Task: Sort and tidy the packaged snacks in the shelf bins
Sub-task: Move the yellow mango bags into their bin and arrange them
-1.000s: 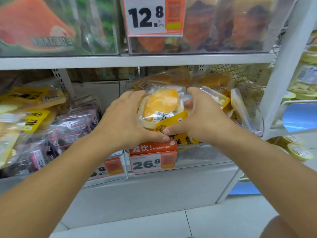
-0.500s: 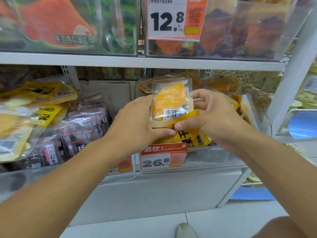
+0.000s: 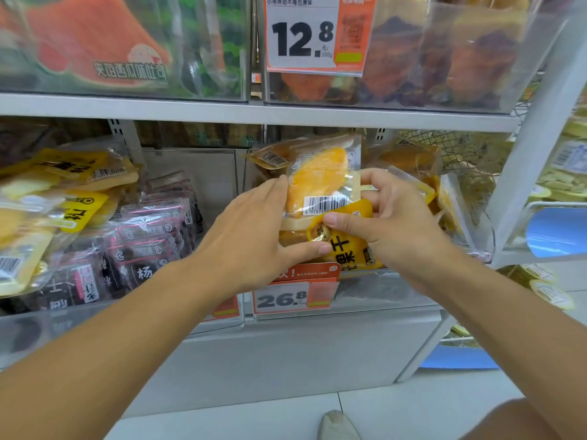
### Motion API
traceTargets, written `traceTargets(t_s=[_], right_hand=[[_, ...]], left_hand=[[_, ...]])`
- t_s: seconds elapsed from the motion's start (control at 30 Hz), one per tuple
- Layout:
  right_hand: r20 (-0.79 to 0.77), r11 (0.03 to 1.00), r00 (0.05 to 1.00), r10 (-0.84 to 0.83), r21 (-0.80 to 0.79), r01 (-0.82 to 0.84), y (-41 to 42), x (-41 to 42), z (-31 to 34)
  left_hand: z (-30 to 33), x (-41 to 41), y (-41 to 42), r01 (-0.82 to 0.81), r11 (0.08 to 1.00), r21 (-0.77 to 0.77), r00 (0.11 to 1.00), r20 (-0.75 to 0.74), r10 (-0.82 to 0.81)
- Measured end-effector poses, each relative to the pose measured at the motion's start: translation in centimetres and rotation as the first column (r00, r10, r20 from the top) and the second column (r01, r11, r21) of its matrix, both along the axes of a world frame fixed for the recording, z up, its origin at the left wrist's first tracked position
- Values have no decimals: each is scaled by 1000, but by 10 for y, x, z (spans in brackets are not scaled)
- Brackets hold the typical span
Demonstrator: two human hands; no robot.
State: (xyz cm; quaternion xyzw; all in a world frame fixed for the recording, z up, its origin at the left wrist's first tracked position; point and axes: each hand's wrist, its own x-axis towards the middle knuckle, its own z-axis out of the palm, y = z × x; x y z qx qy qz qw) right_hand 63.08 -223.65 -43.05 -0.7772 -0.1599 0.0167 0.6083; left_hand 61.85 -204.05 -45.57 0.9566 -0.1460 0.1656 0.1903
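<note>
A stack of clear-and-yellow dried mango packets (image 3: 320, 182) stands upright between both hands, in front of the right-hand shelf bin (image 3: 381, 290). My left hand (image 3: 254, 236) holds the stack's left edge, thumb underneath. My right hand (image 3: 390, 217) grips its right side, thumb pressed on the yellow label (image 3: 352, 246) at the front. More mango packets (image 3: 409, 160) lie in the bin behind the hands.
The left bin holds dark pink-trimmed packets (image 3: 149, 236) and yellow packets (image 3: 63, 192). Price tags 26.8 (image 3: 286, 298) and 12.8 (image 3: 305, 36) hang on bin fronts. Upper bins hold watermelon-print bags (image 3: 95, 49). A white upright (image 3: 533, 147) borders the right. A shoe (image 3: 336, 427) shows on the floor.
The packet stack has turned from tilted to upright and risen a little. Both hands shifted along its sides, and the view has tilted up and right.
</note>
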Motion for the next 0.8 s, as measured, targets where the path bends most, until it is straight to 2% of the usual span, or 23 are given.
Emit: traceTargets(t_s=[0.17, 0.37, 0.43, 0.6, 0.67, 0.8], right_hand=[[111, 1000, 994, -12, -12, 14, 8, -3, 8], [340, 980, 939, -45, -169, 108, 23, -4, 28], [423, 966, 906, -28, -222, 133, 33, -4, 38], [522, 912, 834, 180, -406, 58, 81, -6, 62], [524, 889, 809, 265, -458, 5, 108, -3, 69], [552, 855, 733, 398, -513, -78, 164, 12, 65]], left_hand=[[-2, 3, 4, 41, 996, -84, 999, 19, -40], [-2, -5, 7, 168, 951, -259, 985, 86, -151], [0, -10, 12, 203, 905, -375, 979, 104, -177], [0, -31, 43, 194, 730, -655, 978, 70, -198], [1, -39, 55, 151, 674, -723, 988, 84, -131], [-6, -41, 96, -36, 642, -766, 991, 54, 119]])
